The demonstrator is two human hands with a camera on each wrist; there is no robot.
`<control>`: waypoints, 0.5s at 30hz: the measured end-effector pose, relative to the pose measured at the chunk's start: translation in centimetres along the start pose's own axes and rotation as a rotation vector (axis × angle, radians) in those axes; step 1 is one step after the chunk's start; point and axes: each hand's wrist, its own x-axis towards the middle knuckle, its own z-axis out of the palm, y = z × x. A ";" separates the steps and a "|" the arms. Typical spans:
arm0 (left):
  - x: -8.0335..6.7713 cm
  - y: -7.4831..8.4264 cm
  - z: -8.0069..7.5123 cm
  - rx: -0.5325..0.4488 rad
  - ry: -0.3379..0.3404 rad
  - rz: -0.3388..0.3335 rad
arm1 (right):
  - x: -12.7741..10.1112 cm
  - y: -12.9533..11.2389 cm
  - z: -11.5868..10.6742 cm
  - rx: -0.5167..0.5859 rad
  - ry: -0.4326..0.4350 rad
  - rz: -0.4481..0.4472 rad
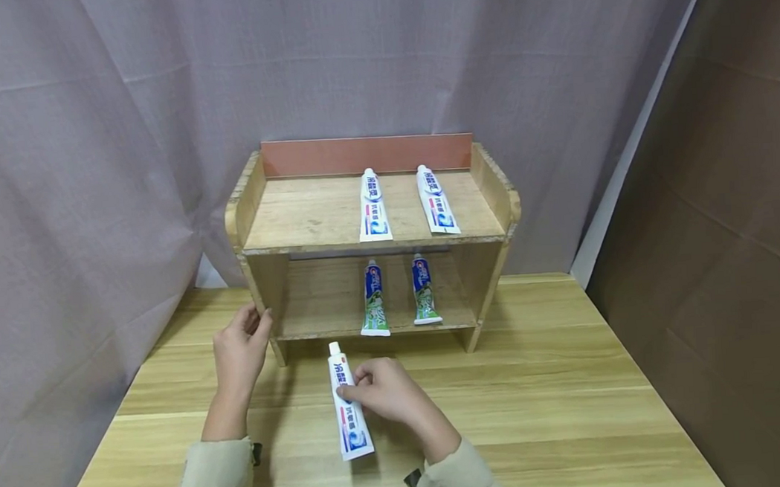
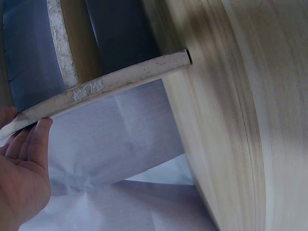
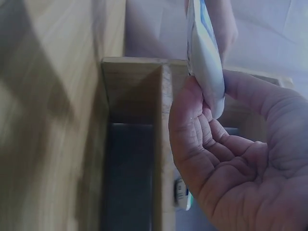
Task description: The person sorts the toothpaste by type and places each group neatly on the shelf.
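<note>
Hands (image 1: 311, 371) work on wooden table (image 1: 574, 411) (grey curtains (image 1: 89, 143) behind).

Head view looks down across the bench (image 1: 541, 413); both wrist views sit close, sharing the shelf (image 1: 376, 289)

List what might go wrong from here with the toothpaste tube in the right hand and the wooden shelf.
1. The right hand pinches the white toothpaste tube only near its middle, so it may slip or swing.
2. The two white tubes on the top shelf lie loose; a careless placement could knock them.
3. The left hand touches just the wooden shelf side, so the shelf might shift.
</note>
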 end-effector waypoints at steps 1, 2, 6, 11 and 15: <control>0.0 0.0 0.0 0.000 0.001 0.001 | 0.0 -0.2 -0.1 0.013 -0.002 -0.003; 0.0 -0.1 0.0 -0.002 0.001 0.000 | 0.0 -0.5 -0.2 0.032 -0.004 -0.007; 0.1 -0.1 0.0 0.000 -0.001 0.000 | 0.0 -1.2 -0.5 0.072 -0.008 -0.016; 0.0 0.1 0.0 0.006 -0.005 -0.006 | 0.1 -1.6 -0.9 0.088 -0.017 -0.012; 0.0 0.2 -0.1 0.008 -0.006 -0.011 | 0.2 -1.8 -1.0 0.069 -0.008 -0.026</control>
